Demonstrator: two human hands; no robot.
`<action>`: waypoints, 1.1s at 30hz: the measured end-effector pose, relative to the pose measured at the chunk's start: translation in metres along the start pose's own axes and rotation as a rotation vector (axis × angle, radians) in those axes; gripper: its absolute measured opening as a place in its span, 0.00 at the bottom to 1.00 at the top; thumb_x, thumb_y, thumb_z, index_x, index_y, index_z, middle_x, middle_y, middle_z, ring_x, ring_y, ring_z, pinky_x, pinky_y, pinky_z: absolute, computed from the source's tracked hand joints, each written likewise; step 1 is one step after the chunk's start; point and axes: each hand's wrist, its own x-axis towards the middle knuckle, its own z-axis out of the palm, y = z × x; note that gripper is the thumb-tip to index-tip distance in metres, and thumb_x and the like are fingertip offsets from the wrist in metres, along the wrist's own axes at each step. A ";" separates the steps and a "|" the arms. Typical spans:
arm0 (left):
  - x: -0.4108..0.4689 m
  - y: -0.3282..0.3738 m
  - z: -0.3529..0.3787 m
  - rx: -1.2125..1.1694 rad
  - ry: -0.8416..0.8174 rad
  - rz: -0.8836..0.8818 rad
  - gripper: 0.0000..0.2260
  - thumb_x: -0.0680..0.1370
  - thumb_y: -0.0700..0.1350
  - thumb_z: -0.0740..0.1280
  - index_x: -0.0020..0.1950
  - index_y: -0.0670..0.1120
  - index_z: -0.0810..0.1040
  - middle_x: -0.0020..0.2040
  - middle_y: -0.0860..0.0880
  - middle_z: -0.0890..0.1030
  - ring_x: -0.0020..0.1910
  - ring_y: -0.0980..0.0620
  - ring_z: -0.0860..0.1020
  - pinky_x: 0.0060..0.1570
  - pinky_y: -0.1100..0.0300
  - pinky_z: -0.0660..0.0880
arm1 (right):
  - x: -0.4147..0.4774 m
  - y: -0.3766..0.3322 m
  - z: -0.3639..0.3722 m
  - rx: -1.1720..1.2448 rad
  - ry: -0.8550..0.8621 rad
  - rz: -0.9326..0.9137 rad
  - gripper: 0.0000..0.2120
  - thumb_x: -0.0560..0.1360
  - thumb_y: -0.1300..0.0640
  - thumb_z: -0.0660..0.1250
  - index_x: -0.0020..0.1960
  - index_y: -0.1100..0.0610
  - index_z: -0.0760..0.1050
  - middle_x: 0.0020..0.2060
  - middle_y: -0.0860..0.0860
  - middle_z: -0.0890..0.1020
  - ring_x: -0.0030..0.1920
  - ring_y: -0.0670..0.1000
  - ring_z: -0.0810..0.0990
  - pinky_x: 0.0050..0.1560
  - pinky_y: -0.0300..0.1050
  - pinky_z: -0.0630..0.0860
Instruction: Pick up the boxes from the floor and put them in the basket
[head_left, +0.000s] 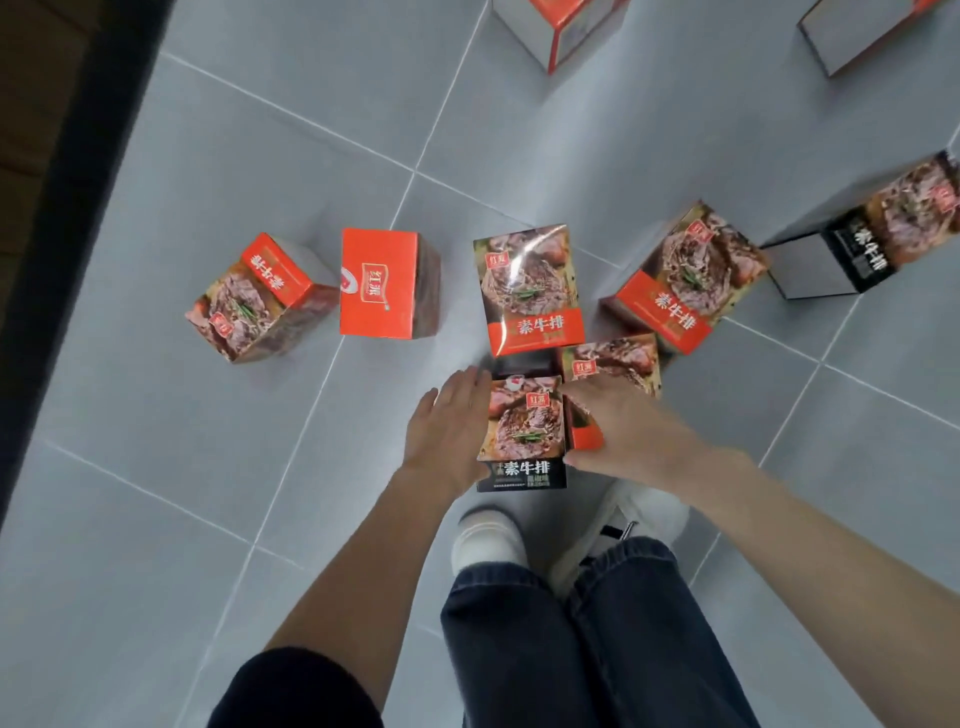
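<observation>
Hands are pressed flat against the two sides of a black-banded box (524, 434) with a meat picture on top: the left hand (449, 423) lies open along its left side, fingers straight, and the right hand (618, 431) is spread over its right side and near corner, so the box is clasped between the two palms. Whether the box is lifted clear of the grey tiled floor (208, 467) cannot be told. It is seen just beyond a pair of white shoes (488, 538) and dark jeans (587, 639). Just right of it, partly hidden under the right hand, a second box (615, 361) is seen, and just beyond it a red-banded box (530, 288) is stood. Further left, an orange box (379, 283) and a tilted box (257, 299) are placed side by side. To the right, another red-banded box (685, 275) and a black box (883, 223) are laid. More boxes are cut off at the far edge. No basket is shown.
</observation>
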 end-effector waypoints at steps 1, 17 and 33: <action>0.010 0.001 0.010 0.023 0.014 0.005 0.46 0.71 0.55 0.71 0.77 0.42 0.44 0.78 0.44 0.49 0.77 0.47 0.49 0.74 0.52 0.52 | 0.009 0.004 0.005 -0.017 -0.002 -0.013 0.30 0.71 0.52 0.69 0.69 0.56 0.64 0.64 0.55 0.72 0.65 0.55 0.69 0.64 0.50 0.69; 0.014 0.008 0.094 -0.074 0.429 0.084 0.41 0.54 0.54 0.81 0.60 0.40 0.71 0.54 0.44 0.80 0.52 0.46 0.80 0.56 0.54 0.76 | 0.076 0.006 0.038 -0.103 0.085 -0.107 0.43 0.64 0.46 0.75 0.73 0.55 0.60 0.64 0.53 0.67 0.64 0.54 0.65 0.64 0.47 0.66; -0.020 0.015 0.123 -0.162 0.509 0.155 0.38 0.56 0.52 0.81 0.61 0.45 0.69 0.59 0.46 0.78 0.57 0.50 0.70 0.49 0.55 0.78 | 0.070 0.000 0.072 -0.247 -0.085 -0.025 0.38 0.60 0.40 0.75 0.62 0.56 0.65 0.58 0.51 0.73 0.58 0.52 0.70 0.60 0.45 0.67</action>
